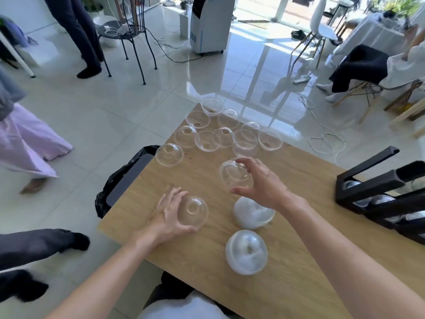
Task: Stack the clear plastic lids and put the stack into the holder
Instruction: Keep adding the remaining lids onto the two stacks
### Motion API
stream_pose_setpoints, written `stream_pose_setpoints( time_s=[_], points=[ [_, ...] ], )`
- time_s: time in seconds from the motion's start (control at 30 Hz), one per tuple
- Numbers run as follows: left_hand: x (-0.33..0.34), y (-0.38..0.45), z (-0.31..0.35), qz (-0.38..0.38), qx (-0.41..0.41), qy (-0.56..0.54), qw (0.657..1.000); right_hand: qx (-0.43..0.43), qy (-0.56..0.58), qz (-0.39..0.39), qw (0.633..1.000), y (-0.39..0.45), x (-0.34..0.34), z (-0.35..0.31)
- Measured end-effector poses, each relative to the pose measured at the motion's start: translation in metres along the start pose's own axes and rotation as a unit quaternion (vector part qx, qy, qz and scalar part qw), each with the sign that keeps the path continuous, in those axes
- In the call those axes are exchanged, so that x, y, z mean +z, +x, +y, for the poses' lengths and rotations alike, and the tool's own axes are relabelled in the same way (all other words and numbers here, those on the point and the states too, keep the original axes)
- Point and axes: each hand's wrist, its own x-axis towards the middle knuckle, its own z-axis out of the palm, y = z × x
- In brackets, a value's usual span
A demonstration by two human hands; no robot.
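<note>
Fingers [241, 160] of the right hand [264, 183] grip a lid [232, 174] above the tabletop [299, 261], left hand [169, 215] clasps another lid [193, 211], and the holder [377, 192] at right contains lids.

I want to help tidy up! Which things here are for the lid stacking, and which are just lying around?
For the job:
- dome lid in left hand
- dome lid in right hand
- loose dome lids
- two lid stacks
- black holder

Just lying about:
- black bin bag
- metal chair
- floor cables
</note>
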Motion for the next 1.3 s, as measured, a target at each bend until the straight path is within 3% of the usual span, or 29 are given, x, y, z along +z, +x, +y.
stream_pose_setpoints(
  time_s=[0.3, 0.6, 0.97, 1.3],
  points=[
    [-0.003, 0.004, 0.022, -0.022, 0.088, 0.061, 0.994, -0.002, -0.010, 0.002, 1.000, -0.003, -0.004, 0.003],
    [-0.022, 0.002, 0.052, 0.016, 0.140, 0.004, 0.990, -0.004, 0.022, 0.038, 0.999, -0.038, -0.028, 0.037],
    [-0.015, -0.022, 0.073, 0.044, 0.124, -0.027, 0.991, 0.005, 0.002, 0.008, 1.000, -0.077, 0.014, 0.068],
    [-0.007, -0.051, 0.112, 0.030, 0.178, -0.039, 0.983, 0.009, 0.054, 0.017, 0.998, -0.081, 0.034, 0.077]
  ],
)
